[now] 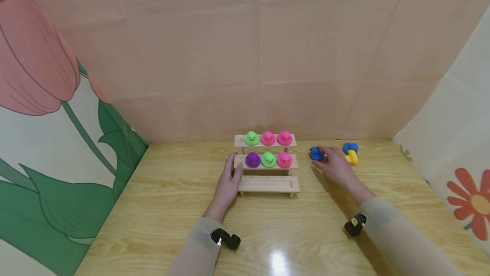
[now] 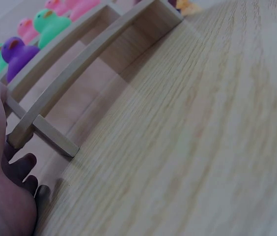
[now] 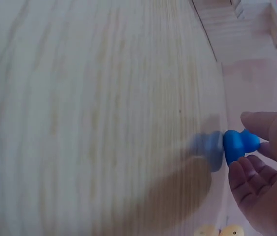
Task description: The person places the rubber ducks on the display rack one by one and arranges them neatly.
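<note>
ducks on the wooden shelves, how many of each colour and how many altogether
Pink ducks: 3
Green ducks: 2
Purple duck: 1
Total on the wooden shelves: 6

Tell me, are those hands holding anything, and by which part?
The right hand appears to pinch a blue duck around its head; the left hand holds the wooden stand by its left end.
</note>
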`<state>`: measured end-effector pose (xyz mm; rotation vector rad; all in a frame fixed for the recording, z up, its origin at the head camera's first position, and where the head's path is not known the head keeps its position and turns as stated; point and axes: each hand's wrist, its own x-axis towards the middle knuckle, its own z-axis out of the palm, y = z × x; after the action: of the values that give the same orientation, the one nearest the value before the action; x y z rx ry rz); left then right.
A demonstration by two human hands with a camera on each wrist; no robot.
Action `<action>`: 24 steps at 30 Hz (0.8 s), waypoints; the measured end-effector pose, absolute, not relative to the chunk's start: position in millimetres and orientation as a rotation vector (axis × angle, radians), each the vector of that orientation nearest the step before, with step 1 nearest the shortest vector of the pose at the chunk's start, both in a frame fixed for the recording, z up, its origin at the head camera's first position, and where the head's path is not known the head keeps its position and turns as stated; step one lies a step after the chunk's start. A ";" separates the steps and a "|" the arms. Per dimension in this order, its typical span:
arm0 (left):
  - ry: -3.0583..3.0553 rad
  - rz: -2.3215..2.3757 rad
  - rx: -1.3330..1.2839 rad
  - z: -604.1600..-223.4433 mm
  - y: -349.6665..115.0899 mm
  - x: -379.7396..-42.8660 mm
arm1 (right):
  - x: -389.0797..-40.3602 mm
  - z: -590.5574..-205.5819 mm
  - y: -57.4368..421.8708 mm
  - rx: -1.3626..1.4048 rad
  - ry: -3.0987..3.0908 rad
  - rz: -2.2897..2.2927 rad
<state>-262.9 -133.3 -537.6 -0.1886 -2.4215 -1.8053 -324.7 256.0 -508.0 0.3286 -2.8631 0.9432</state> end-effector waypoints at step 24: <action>-2.435 -1.797 -0.168 -536.2 -133.2 -261.8 | -327.3 -516.1 250.3 0.434 -2.828 0.916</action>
<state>-261.8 -133.2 -536.2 -0.1684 -2.4352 -1.7965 -327.3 250.3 -516.1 0.4335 -2.8276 0.9164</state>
